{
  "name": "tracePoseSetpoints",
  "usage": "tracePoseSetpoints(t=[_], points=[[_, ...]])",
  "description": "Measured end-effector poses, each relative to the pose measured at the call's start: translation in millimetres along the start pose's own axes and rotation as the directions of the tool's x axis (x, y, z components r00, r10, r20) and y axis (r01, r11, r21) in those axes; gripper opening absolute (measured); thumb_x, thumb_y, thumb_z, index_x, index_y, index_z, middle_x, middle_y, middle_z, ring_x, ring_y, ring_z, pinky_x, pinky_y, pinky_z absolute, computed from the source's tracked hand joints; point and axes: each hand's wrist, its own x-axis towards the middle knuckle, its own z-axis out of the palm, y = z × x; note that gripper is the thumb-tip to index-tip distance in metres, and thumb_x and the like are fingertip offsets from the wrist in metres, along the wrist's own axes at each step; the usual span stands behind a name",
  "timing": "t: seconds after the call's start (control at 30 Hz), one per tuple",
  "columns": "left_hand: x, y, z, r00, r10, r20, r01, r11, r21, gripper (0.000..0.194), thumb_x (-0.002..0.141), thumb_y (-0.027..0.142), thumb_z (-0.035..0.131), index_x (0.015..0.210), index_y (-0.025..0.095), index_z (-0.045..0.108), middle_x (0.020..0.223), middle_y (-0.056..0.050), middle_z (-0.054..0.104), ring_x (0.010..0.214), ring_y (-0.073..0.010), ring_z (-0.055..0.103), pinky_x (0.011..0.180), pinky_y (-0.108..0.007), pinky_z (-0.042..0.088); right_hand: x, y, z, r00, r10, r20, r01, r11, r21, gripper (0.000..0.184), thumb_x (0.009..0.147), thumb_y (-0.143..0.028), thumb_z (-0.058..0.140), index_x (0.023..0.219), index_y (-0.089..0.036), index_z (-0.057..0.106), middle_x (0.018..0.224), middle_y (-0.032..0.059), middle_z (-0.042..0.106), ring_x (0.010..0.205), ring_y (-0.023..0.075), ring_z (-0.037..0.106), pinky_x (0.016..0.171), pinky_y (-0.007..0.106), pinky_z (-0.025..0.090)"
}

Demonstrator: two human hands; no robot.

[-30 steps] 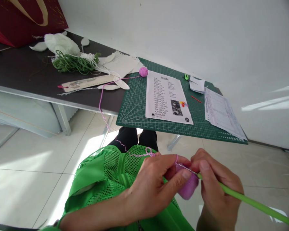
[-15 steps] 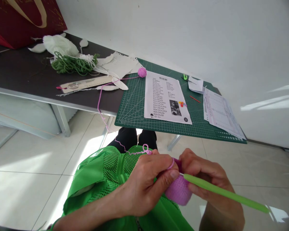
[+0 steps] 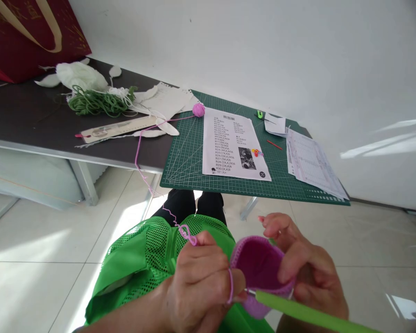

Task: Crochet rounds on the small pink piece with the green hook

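My left hand (image 3: 197, 282) is closed on the near rim of a pink crocheted cup (image 3: 260, 268), with pink yarn (image 3: 138, 152) looped round its finger. That strand runs up over the table edge to a small pink yarn ball (image 3: 198, 109) on the green cutting mat (image 3: 187, 152). My right hand (image 3: 305, 273) grips a green crochet hook (image 3: 308, 315) and steadies the cup's far side. The hook's metal tip meets the cup's rim beside my left thumb. The cup's open mouth faces up toward me.
A printed pattern sheet (image 3: 232, 143) lies on the mat, with more papers (image 3: 312, 159) at its right end. On the dark table (image 3: 27, 120) sit green cord (image 3: 93, 101), white pieces (image 3: 79, 74) and a ruler (image 3: 118, 128). A red bag (image 3: 27, 32) stands at the back left.
The crocheted piece has turned so that its open mouth shows. Both hands have dropped lower in view, and the hook now lies lower and flatter.
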Motion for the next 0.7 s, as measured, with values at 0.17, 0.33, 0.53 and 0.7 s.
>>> tracePoseSetpoints(t=[0.17, 0.33, 0.53, 0.7], points=[[-3.2, -6.2, -1.5, 0.996, 0.086, 0.003, -0.086, 0.995, 0.042, 0.023, 0.090, 0.009, 0.055, 0.102, 0.026, 0.064, 0.064, 0.003, 0.066, 0.044, -0.0150, 0.044, 0.062, -0.037, 0.036, -9.9, 24.2, 9.3, 0.950, 0.304, 0.075, -0.312, 0.939, 0.147, 0.102, 0.063, -0.076, 0.088, 0.150, -0.036, 0.052, 0.146, 0.0122, 0.058, 0.123, 0.0342, 0.067, 0.106, 0.052, 0.056], [-3.3, -7.4, -1.1, 0.997, 0.076, 0.030, -0.080, 0.987, 0.141, 0.021, 0.094, 0.008, 0.057, 0.103, 0.025, 0.067, 0.064, 0.002, 0.068, 0.045, -0.0157, 0.047, 0.062, -0.037, 0.036, -18.4, 35.5, 22.5, 0.902, 0.365, 0.232, -0.422, 0.861, 0.283, 0.109, 0.061, -0.058, 0.098, 0.154, -0.034, 0.045, 0.142, 0.0110, 0.062, 0.124, 0.0344, 0.066, 0.108, 0.052, 0.053], [14.9, -3.7, 4.2, 0.974, 0.198, -0.111, -0.182, 0.974, 0.138, 0.017, 0.098, 0.007, 0.051, 0.092, 0.021, 0.058, 0.058, 0.004, 0.061, 0.042, -0.0137, 0.046, 0.054, -0.034, 0.035, -14.0, 10.8, 33.8, 0.836, 0.518, 0.183, -0.547, 0.757, 0.358, 0.101, 0.069, -0.044, 0.095, 0.155, -0.034, 0.042, 0.145, 0.0099, 0.062, 0.132, 0.0355, 0.060, 0.111, 0.049, 0.047], [22.4, -2.4, 2.8, 0.965, 0.222, -0.137, -0.199, 0.966, 0.164, 0.021, 0.101, 0.007, 0.049, 0.086, 0.020, 0.057, 0.054, 0.005, 0.061, 0.039, -0.0124, 0.045, 0.051, -0.032, 0.036, -12.6, 5.8, 37.4, 0.837, 0.519, 0.176, -0.545, 0.759, 0.355, 0.094, 0.073, -0.040, 0.093, 0.152, -0.038, 0.042, 0.142, 0.0074, 0.062, 0.126, 0.0327, 0.063, 0.108, 0.047, 0.047]])
